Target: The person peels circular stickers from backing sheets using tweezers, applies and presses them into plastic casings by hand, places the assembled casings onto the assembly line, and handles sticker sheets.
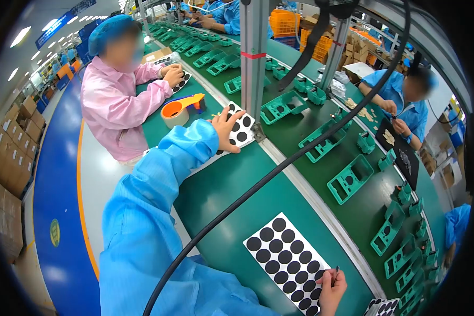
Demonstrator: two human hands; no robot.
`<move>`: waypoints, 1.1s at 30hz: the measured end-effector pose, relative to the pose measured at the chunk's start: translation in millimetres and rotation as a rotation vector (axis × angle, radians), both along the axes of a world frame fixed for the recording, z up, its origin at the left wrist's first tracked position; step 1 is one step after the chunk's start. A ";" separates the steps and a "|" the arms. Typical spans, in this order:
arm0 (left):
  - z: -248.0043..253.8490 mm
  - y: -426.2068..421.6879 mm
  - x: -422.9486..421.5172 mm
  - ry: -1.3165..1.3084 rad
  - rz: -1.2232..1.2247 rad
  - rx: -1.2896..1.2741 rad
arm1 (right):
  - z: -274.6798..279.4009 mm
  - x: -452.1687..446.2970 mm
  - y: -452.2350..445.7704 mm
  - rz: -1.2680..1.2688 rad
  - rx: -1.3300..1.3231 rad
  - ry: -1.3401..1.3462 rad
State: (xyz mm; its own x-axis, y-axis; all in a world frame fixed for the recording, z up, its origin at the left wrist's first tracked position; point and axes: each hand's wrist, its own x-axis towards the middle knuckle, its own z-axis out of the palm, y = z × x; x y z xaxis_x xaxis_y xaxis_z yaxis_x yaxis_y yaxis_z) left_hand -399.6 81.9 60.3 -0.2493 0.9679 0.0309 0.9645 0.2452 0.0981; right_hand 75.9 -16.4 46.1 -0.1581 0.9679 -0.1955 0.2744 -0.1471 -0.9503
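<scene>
My left hand, at the end of a blue sleeve, reaches across to a white sheet of round black stickers beside the metal post. Its fingers are spread over that sheet, thumb apart from the index finger. Nearer to me, a second sheet of black round stickers lies at a slant on the green table. My right hand is at this sheet's right edge, thumb and finger pinched on a small dark piece, apparently a black sticker seen edge-on.
An orange tape dispenser stands beyond my left arm. Green plastic housings line the belt on the right. A black cable crosses the view. A person in pink and another in blue work nearby.
</scene>
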 end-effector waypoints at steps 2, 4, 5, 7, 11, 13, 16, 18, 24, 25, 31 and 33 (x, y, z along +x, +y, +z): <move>-6.0 -2.8 -3.8 -0.047 -0.014 0.032 | 7.6 -4.7 3.9 -0.005 -0.008 -0.025; 2.7 -2.9 -8.8 -0.194 -0.020 0.013 | 16.8 -8.2 14.3 0.046 0.028 -0.067; 1.1 -2.0 -15.1 -0.301 -0.053 0.058 | 25.4 -15.1 20.2 0.073 0.061 -0.076; -8.3 0.2 -33.4 -0.482 -0.156 0.144 | 49.8 -38.2 38.5 0.248 0.228 -0.228; -21.0 5.1 -39.5 -0.432 -0.134 0.122 | 61.9 -148.1 90.5 0.511 0.310 -0.152; -21.6 -0.3 -30.7 -0.724 -0.009 0.178 | 41.3 -219.0 122.9 0.545 0.432 -0.099; -34.8 2.5 -34.9 -0.508 -0.088 0.197 | 2.6 -311.6 164.0 0.423 0.524 -0.153; -22.7 -4.1 -26.8 -0.586 -0.084 0.312 | -9.8 -348.0 175.7 0.318 0.420 -0.184; 26.5 -26.9 -15.4 -0.200 0.009 0.541 | -20.8 -373.0 185.9 0.247 0.381 -0.181; 29.4 -25.2 -11.2 -0.037 -0.029 0.611 | -21.6 -372.4 185.3 0.274 0.356 -0.158; -30.1 -0.3 16.6 0.050 0.062 0.153 | -27.0 -368.6 180.4 0.274 0.372 -0.130; -34.7 -9.1 25.0 0.101 0.014 0.278 | -23.2 -351.0 176.9 0.259 0.458 -0.147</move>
State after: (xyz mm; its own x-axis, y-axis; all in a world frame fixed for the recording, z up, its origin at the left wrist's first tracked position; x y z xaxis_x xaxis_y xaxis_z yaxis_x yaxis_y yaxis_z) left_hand -374.6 72.7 25.6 -0.2444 0.9156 0.3193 0.9696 0.2355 0.0669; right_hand -275.1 160.5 22.9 -0.4052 0.8923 0.1988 0.3813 0.3626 -0.8503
